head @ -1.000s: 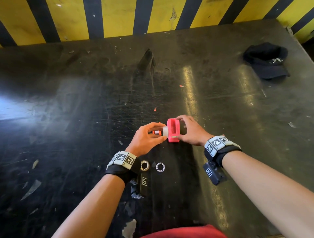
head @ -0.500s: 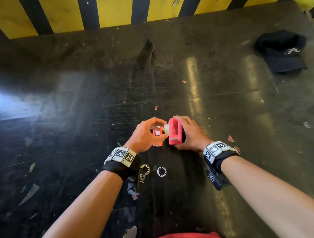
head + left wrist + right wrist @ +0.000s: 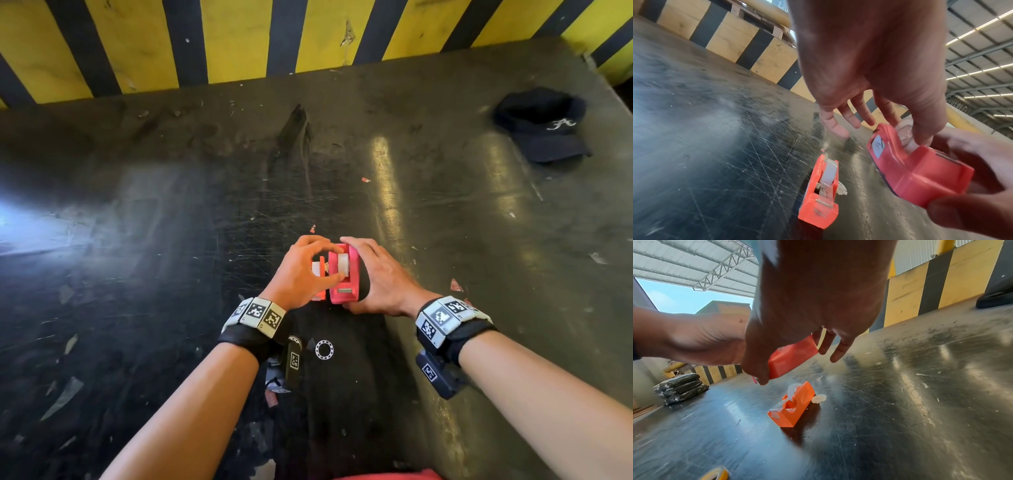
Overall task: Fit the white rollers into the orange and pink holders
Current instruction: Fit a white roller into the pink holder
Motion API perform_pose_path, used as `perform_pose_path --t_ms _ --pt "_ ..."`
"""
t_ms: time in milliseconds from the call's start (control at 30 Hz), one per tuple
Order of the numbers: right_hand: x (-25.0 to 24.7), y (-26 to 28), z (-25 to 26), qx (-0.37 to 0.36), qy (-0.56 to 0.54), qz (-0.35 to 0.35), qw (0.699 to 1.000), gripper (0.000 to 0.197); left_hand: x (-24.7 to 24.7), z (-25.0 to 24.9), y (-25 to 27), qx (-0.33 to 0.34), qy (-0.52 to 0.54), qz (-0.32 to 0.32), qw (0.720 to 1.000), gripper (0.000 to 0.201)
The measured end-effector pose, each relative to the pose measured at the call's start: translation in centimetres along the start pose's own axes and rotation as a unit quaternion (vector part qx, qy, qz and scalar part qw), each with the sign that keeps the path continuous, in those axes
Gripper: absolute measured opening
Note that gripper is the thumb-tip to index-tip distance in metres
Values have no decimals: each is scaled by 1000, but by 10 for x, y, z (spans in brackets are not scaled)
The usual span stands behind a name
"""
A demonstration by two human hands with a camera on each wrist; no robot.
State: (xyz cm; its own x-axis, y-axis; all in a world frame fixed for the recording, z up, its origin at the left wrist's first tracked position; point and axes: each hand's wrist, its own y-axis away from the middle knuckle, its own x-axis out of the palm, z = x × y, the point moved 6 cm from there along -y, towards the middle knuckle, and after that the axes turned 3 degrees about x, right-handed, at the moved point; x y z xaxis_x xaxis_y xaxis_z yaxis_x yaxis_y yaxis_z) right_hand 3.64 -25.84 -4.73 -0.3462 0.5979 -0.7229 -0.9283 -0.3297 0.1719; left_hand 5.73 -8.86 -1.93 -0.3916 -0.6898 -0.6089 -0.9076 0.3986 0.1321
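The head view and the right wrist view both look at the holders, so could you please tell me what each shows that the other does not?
Only the head view shows the black cap, the bearing ring near the left wrist, and the white roller sitting in the pink holder.

Only the right wrist view shows the stack of black bundles and a yellow tape roll at the bottom edge.

Both show the orange holder standing on the dark table, and the right hand gripping the pink holder.
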Motion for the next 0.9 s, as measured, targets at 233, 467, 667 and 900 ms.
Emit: perform_pose_path --t_ms 233,467,667,900 --pt "-8 8 10 5 -24 -29 999 100 3 -4 5 -19 20 -30 999 57" --pt "-10 5 12 -19 -10 -23 1000 96 0 -8 7 -16 51 -37 998 56" --pt "-8 1 12 -11 0 -15 1000 98 -13 -16 8 50 22 -94 994 22" --pt "-3 -2 11 7 -6 0 1000 99 -11 -14 9 61 -29 -79 995 12"
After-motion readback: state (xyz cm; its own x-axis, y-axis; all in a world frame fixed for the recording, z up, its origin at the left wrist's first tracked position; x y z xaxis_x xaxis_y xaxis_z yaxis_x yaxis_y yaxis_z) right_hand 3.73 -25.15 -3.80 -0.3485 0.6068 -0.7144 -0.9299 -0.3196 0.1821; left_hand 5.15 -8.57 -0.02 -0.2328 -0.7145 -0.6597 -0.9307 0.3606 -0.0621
